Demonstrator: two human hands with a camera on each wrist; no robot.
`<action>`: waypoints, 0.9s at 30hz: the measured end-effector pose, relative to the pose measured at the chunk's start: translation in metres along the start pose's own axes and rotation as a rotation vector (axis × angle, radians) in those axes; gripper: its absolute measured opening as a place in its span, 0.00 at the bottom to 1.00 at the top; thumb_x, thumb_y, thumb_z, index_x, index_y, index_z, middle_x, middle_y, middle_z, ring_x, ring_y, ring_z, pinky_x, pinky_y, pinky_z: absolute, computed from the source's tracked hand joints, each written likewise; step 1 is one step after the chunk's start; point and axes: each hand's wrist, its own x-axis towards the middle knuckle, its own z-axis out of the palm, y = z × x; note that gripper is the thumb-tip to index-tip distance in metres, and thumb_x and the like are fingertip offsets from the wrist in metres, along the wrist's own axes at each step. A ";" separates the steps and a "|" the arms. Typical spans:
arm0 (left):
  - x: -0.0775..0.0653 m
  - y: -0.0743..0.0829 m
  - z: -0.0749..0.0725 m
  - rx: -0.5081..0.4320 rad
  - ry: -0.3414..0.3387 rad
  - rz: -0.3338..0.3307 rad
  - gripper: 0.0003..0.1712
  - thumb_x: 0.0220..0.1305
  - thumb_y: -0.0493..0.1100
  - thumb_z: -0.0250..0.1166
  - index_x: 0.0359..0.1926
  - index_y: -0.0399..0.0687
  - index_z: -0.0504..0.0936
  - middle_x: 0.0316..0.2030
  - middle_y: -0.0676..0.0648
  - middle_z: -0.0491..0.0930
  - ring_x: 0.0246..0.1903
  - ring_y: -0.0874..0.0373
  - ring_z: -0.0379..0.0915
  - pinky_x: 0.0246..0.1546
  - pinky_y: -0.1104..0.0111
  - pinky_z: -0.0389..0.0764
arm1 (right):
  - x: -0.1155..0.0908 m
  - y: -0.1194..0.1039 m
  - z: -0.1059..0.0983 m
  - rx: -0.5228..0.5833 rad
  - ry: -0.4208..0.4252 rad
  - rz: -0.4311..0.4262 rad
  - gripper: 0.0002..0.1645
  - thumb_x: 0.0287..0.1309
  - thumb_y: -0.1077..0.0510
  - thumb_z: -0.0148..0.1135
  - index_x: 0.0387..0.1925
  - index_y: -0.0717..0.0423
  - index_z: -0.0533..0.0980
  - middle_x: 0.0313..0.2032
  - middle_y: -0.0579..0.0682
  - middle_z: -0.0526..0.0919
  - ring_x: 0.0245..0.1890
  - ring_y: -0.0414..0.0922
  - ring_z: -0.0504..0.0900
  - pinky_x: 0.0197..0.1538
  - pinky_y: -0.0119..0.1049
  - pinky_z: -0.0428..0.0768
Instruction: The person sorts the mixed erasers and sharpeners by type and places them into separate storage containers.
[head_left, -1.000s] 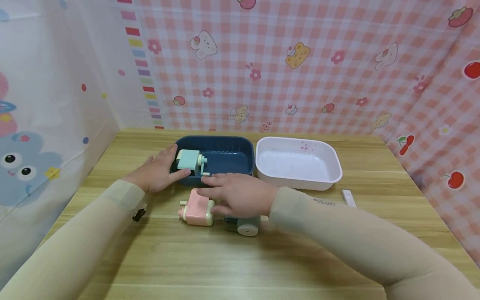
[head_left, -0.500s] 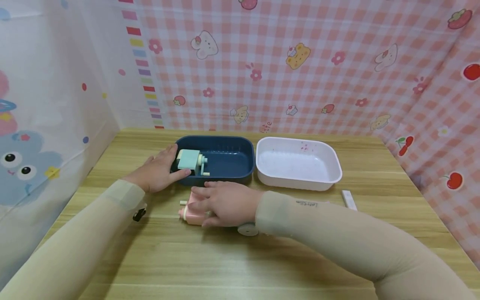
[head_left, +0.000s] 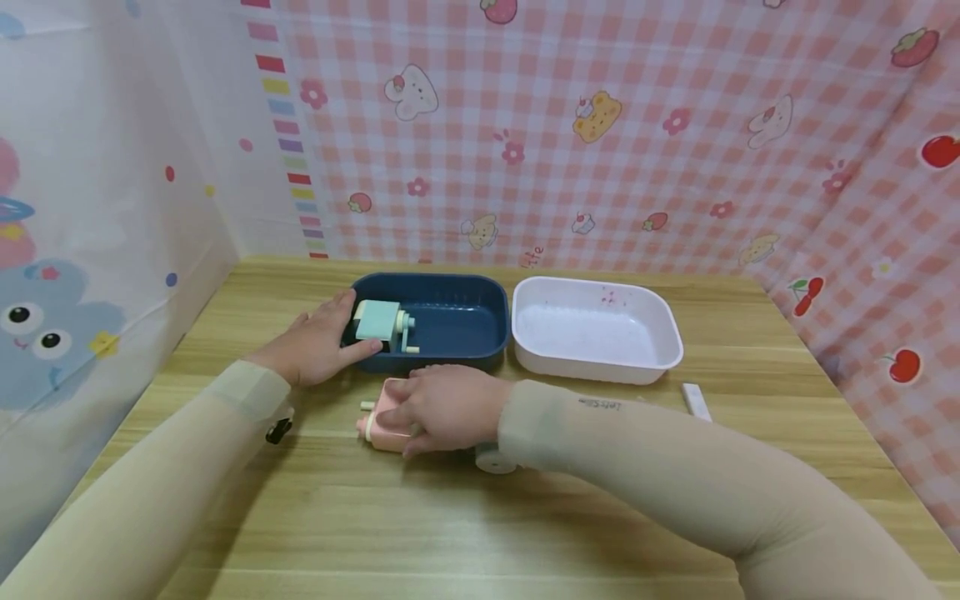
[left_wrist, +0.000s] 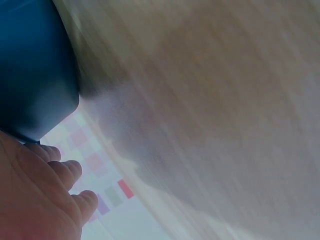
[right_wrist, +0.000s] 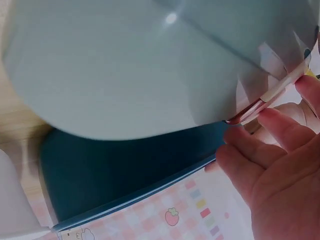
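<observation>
My right hand (head_left: 457, 408) grips the pink hand-crank pencil sharpener (head_left: 386, 433), which lies on the table in front of the blue basin (head_left: 465, 360). Its fingers bend over the top and its thumb is at the near side. In the right wrist view, fingertips meet the sharpener's edge. A grey pencil sharpener (head_left: 495, 460) is mostly hidden under that wrist; its smooth grey body (right_wrist: 110, 75) fills the right wrist view. My left hand (head_left: 315, 342) rests, fingers extended, along the basin's left end, thumb over the front rim. A mint crank sharpener (head_left: 377, 319) lies inside near that thumb.
A white basin (head_left: 596, 367) stands right beside the blue one. A small white bar (head_left: 696, 402) lies on the wooden table (head_left: 420, 533) near the right forearm. Patterned cloth (head_left: 637, 50) walls off the back and both sides.
My right hand has moved left and nearer to me, onto the pink pencil sharpener, and its fingers have bent around it. My left hand has stayed on the blue basin.
</observation>
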 end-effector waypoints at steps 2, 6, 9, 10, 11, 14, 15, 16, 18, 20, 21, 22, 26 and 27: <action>0.000 -0.001 0.000 -0.001 -0.002 -0.003 0.66 0.72 0.80 0.44 0.83 0.34 0.31 0.84 0.31 0.35 0.83 0.31 0.34 0.78 0.30 0.40 | 0.002 0.000 0.001 -0.023 0.031 -0.023 0.31 0.70 0.37 0.66 0.71 0.36 0.77 0.73 0.50 0.76 0.69 0.43 0.79 0.78 0.44 0.70; 0.000 -0.002 0.000 -0.004 0.001 0.001 0.67 0.72 0.81 0.43 0.83 0.35 0.30 0.84 0.31 0.35 0.83 0.31 0.34 0.78 0.30 0.40 | 0.006 -0.003 0.000 -0.024 0.072 -0.026 0.30 0.67 0.39 0.69 0.68 0.37 0.79 0.68 0.45 0.79 0.67 0.39 0.80 0.75 0.43 0.73; 0.000 -0.002 0.001 -0.009 0.002 0.004 0.67 0.72 0.81 0.44 0.83 0.34 0.31 0.84 0.31 0.35 0.83 0.30 0.34 0.77 0.29 0.40 | 0.008 -0.005 0.001 -0.021 0.067 -0.001 0.32 0.66 0.38 0.70 0.69 0.38 0.78 0.69 0.45 0.79 0.67 0.39 0.80 0.74 0.42 0.75; 0.000 -0.002 0.001 -0.010 0.001 0.004 0.67 0.72 0.81 0.44 0.83 0.34 0.31 0.84 0.31 0.35 0.83 0.30 0.34 0.77 0.29 0.39 | 0.009 -0.006 0.001 -0.016 0.059 0.017 0.34 0.66 0.37 0.70 0.71 0.37 0.76 0.71 0.47 0.78 0.68 0.40 0.80 0.74 0.42 0.75; 0.000 -0.002 0.001 -0.011 0.000 0.003 0.67 0.72 0.81 0.44 0.83 0.34 0.30 0.84 0.31 0.35 0.83 0.30 0.34 0.77 0.29 0.39 | 0.009 -0.007 0.002 -0.008 0.045 0.037 0.37 0.66 0.35 0.69 0.73 0.37 0.75 0.73 0.48 0.76 0.69 0.41 0.79 0.74 0.43 0.75; 0.000 -0.002 0.001 -0.013 -0.002 0.000 0.66 0.73 0.80 0.45 0.83 0.35 0.30 0.84 0.32 0.34 0.83 0.30 0.33 0.78 0.29 0.39 | 0.010 -0.008 0.003 -0.008 0.018 0.089 0.44 0.65 0.31 0.68 0.78 0.36 0.69 0.76 0.52 0.71 0.68 0.44 0.81 0.67 0.41 0.81; 0.000 -0.002 0.001 -0.013 -0.004 -0.002 0.66 0.73 0.80 0.45 0.83 0.35 0.30 0.84 0.32 0.33 0.83 0.31 0.33 0.78 0.30 0.39 | 0.011 -0.009 0.004 -0.005 0.013 0.103 0.45 0.64 0.31 0.68 0.78 0.35 0.67 0.77 0.53 0.70 0.66 0.44 0.82 0.64 0.40 0.83; 0.001 -0.002 0.001 -0.014 -0.003 -0.002 0.66 0.73 0.80 0.45 0.83 0.35 0.30 0.84 0.32 0.33 0.83 0.31 0.33 0.78 0.30 0.39 | 0.011 -0.010 0.004 -0.001 0.008 0.116 0.46 0.64 0.31 0.68 0.79 0.35 0.66 0.77 0.54 0.70 0.64 0.45 0.84 0.61 0.39 0.84; 0.000 -0.002 0.001 -0.014 -0.004 0.000 0.66 0.73 0.80 0.44 0.83 0.35 0.30 0.84 0.32 0.33 0.83 0.31 0.33 0.78 0.30 0.40 | 0.012 -0.011 0.003 -0.001 0.000 0.128 0.45 0.64 0.31 0.68 0.79 0.34 0.66 0.77 0.54 0.70 0.62 0.46 0.86 0.59 0.39 0.85; 0.001 -0.002 0.001 -0.012 -0.004 0.002 0.66 0.73 0.80 0.44 0.83 0.35 0.30 0.84 0.32 0.34 0.83 0.31 0.33 0.78 0.30 0.40 | 0.012 -0.012 0.002 0.001 -0.002 0.129 0.44 0.65 0.33 0.69 0.78 0.34 0.67 0.77 0.54 0.70 0.63 0.46 0.85 0.62 0.39 0.84; 0.001 -0.002 0.001 -0.011 -0.003 0.003 0.66 0.73 0.80 0.44 0.83 0.34 0.30 0.84 0.32 0.34 0.83 0.31 0.33 0.78 0.30 0.40 | 0.012 -0.013 0.001 0.005 -0.002 0.129 0.43 0.66 0.34 0.69 0.78 0.34 0.68 0.76 0.54 0.70 0.63 0.47 0.85 0.64 0.40 0.83; 0.001 -0.002 0.001 -0.008 -0.001 0.005 0.66 0.73 0.80 0.44 0.83 0.34 0.31 0.84 0.31 0.34 0.83 0.30 0.34 0.77 0.29 0.40 | 0.013 -0.013 0.001 0.000 -0.002 0.123 0.42 0.66 0.35 0.69 0.78 0.34 0.69 0.76 0.54 0.71 0.63 0.47 0.85 0.65 0.42 0.82; 0.001 -0.003 0.002 -0.004 -0.001 0.005 0.66 0.73 0.80 0.44 0.83 0.34 0.31 0.84 0.31 0.34 0.83 0.30 0.34 0.78 0.29 0.40 | 0.013 -0.013 0.002 -0.047 0.036 0.085 0.36 0.68 0.37 0.68 0.74 0.35 0.73 0.74 0.51 0.74 0.59 0.48 0.86 0.62 0.43 0.83; 0.001 -0.002 0.002 -0.004 0.001 0.007 0.66 0.73 0.80 0.44 0.83 0.34 0.31 0.84 0.31 0.34 0.83 0.30 0.34 0.77 0.29 0.40 | 0.013 -0.013 0.002 -0.064 0.050 0.075 0.34 0.68 0.37 0.68 0.73 0.34 0.74 0.74 0.50 0.75 0.57 0.48 0.86 0.60 0.43 0.83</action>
